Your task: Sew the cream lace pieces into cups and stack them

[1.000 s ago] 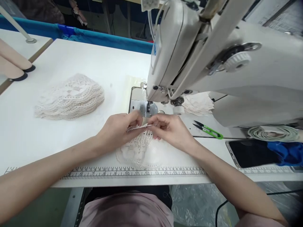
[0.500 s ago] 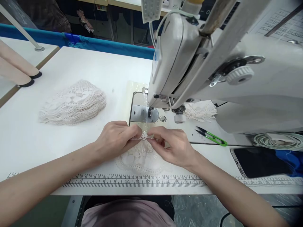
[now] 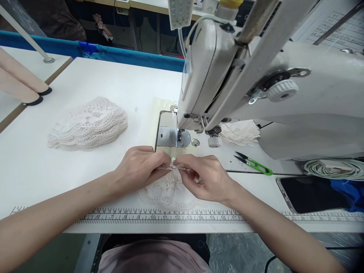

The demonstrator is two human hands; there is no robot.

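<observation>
A cream lace piece (image 3: 167, 189) with a scalloped edge hangs down onto the table in front of the sewing machine (image 3: 210, 72). Its upper edge is pinched by my left hand (image 3: 142, 165), thumb on top. On the same edge, close beside it, my right hand (image 3: 204, 174) grips with thumb and forefinger, the other fingers curled. Both hands are just in front of the metal needle plate (image 3: 167, 137) and presser foot, and the lace lies apart from the foot. The fingers hide part of the held edge.
Left of the machine lies a stack of lace pieces (image 3: 91, 125); more lace (image 3: 240, 132) sits behind the needle area. Green thread snips (image 3: 254, 163) and a phone (image 3: 311, 194) are at the right. A printed ruler (image 3: 182, 217) runs along the table's front edge.
My right fingertips have shifted slightly left along the lace edge, nearer the left thumb. My left hand still pinches the lace in about the same place.
</observation>
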